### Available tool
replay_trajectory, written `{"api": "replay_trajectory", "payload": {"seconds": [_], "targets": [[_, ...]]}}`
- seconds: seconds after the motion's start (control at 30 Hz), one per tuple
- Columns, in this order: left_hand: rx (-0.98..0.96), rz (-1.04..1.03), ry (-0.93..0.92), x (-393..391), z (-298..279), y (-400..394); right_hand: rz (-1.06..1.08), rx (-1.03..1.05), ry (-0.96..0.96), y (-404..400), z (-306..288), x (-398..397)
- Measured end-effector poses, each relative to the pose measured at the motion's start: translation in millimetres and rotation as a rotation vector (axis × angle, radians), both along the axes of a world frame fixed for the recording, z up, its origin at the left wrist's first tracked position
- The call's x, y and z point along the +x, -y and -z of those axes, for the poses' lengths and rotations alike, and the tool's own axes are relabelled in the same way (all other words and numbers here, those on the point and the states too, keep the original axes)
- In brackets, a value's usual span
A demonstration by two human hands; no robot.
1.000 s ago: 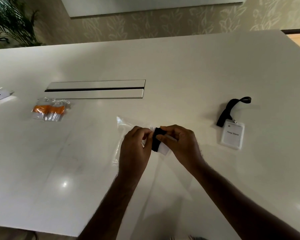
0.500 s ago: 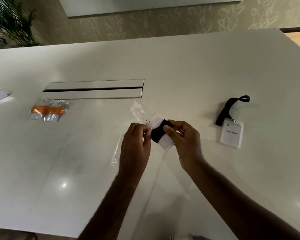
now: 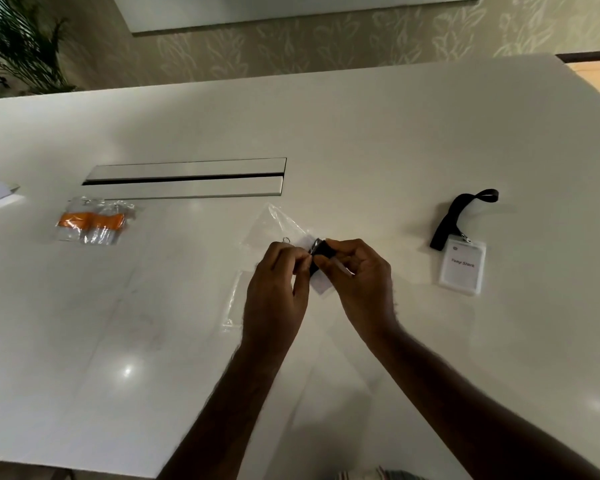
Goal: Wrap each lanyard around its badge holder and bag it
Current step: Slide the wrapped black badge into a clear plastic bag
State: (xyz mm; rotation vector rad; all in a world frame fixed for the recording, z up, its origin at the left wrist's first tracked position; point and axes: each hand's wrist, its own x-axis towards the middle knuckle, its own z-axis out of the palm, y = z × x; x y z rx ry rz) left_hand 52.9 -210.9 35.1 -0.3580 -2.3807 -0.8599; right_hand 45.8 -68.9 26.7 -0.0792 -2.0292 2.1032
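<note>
Both hands (image 3: 317,268) pinch the wrapped badge (image 3: 317,268) at the bag (image 3: 278,226) mouth; light, slippery film, so grip its edges.

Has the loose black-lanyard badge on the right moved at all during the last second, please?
No. The black-lanyard badge keeps its spot relative to the table's metal slot.

Three badge holders (image 3: 462,266), two clear bags (image 3: 278,225), two hands (image 3: 357,275)
</note>
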Motion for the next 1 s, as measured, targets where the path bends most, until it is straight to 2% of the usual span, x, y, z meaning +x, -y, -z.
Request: {"api": "replay_trajectory", "payload": {"seconds": [0.17,0.4,0.47,0.73,0.9,1.0], "targets": [[-0.035,0.013,-0.02,-0.7,-1.4,1.2,-0.061,0.044,0.017,-0.1,-1.1,0.7],[-0.14,-0.003,0.002,4.6,9.3,2.4,0.053,-0.203,0.075,-6.5,-4.8,-6.4],[-0.141,0.005,0.006,5.2,11.6,0.6,0.06,-0.219,0.095,-5.7,-4.6,-6.5],[-0.165,0.019,-0.039,5.3,2.6,-3.7,0.042,0.018,0.054,-6.1,-4.0,-6.7],[-0.22,0.079,0.022,10.3,4.7,-1.6,0.02,0.084,0.045,-13.7,-7.6,-6.1],[-0.22,0.057,-0.026,9.9,-8.0,7.5,-0.034,0.174,0.045,-19.8,-11.9,-4.0]]}}
